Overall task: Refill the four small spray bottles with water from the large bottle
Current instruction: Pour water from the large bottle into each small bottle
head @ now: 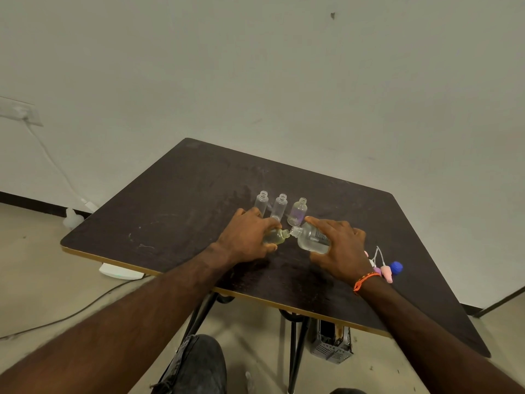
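My right hand (339, 247) grips the large clear bottle (311, 238), tipped over to the left with its open mouth against the neck of a small yellowish spray bottle (275, 237). My left hand (245, 237) holds that small bottle, tilted toward the large one. Three more small clear bottles stand uncapped in a row just behind my hands: one at the left (262, 201), one in the middle (279, 206), one with a purple tint at the right (298, 213).
On the dark table (170, 200), right of my right wrist, lie the pink and purple spray tops (383, 270) and a blue cap (396, 268). Below the table stand its black legs and a grey basket (331, 344). A cable runs across the floor at the left.
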Available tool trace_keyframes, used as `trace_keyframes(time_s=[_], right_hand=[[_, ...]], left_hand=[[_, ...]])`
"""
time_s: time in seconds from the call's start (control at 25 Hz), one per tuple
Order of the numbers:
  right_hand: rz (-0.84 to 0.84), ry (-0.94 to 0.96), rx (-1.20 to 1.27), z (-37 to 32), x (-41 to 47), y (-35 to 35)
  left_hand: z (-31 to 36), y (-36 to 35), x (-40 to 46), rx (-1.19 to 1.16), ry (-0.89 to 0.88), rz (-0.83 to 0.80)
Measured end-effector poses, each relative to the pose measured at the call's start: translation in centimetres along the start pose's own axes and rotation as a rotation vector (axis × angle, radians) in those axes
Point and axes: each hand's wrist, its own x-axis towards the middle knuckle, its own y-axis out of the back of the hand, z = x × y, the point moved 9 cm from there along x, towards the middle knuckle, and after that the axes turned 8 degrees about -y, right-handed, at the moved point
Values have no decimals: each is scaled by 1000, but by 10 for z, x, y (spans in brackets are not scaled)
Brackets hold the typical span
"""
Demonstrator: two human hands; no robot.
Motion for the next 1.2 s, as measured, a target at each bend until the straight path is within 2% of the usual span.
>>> trace_keyframes(time_s=[1.2], right_hand=[[22, 25, -75, -8, 3, 8]], left_hand=[[-8, -6, 0, -18, 2, -4]])
